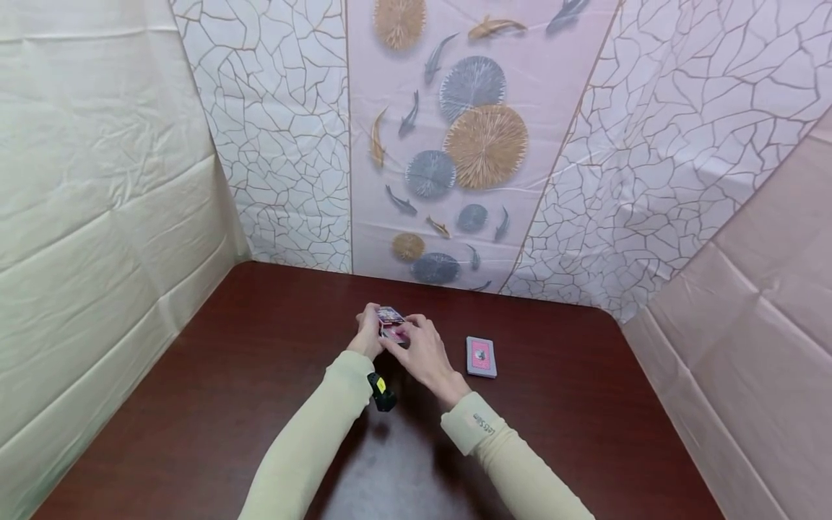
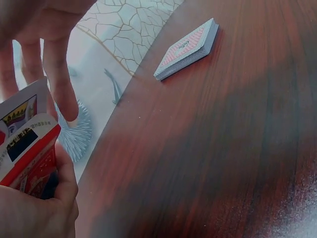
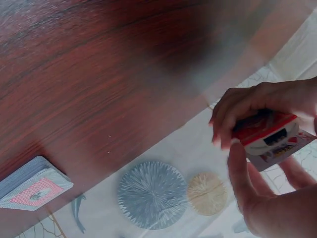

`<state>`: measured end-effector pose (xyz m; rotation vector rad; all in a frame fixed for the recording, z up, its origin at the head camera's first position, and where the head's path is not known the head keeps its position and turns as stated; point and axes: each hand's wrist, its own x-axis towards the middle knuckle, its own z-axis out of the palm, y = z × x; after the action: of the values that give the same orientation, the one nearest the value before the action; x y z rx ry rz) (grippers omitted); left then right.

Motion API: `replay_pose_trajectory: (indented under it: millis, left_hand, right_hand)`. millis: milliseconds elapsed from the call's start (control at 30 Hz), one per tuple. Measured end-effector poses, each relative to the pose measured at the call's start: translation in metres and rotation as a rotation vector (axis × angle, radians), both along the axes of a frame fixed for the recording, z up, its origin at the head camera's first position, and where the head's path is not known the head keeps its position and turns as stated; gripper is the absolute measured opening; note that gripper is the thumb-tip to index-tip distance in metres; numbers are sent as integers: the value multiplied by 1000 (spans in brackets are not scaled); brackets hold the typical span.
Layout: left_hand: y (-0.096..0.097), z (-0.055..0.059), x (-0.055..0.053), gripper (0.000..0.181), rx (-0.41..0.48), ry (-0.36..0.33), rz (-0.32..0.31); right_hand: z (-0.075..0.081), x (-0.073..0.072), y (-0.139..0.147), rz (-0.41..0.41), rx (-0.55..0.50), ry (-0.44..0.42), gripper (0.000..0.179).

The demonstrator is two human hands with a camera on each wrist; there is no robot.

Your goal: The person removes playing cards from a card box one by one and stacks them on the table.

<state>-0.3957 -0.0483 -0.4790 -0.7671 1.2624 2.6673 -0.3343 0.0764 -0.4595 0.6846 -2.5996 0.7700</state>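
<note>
Card box (image 2: 39,161): clamped in my left fingers (image 3: 235,106), apparently for steadiness; right fingers (image 2: 62,84) at protruding card (image 2: 24,108), pinching or not I cannot tell (pink-backed deck (image 1: 481,357) apart on worktop (image 1: 552,419)).

pale cream long sleeves (image 1: 312,430); right cuff (image 1: 465,426) with small dark lettering (image 1: 484,424); black device (image 1: 386,400) with yellow patch (image 1: 381,386) at left cuff (image 1: 352,370)

Red card box (image 2: 37,166), held tilted, white flap with dark patch, crowned face card (image 2: 25,105) partly behind it
</note>
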Motion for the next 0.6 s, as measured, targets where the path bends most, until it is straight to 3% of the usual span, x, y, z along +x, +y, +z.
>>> replay_pose_trajectory:
  millis: [300, 600]
  left_hand:
    - [3, -5, -5, 58, 121, 57, 68]
    - [-4, -5, -4, 56, 135, 24, 82]
  right_hand:
    - [10, 4, 2, -37, 14, -141, 25]
    - [21, 8, 16, -3, 171, -315, 39]
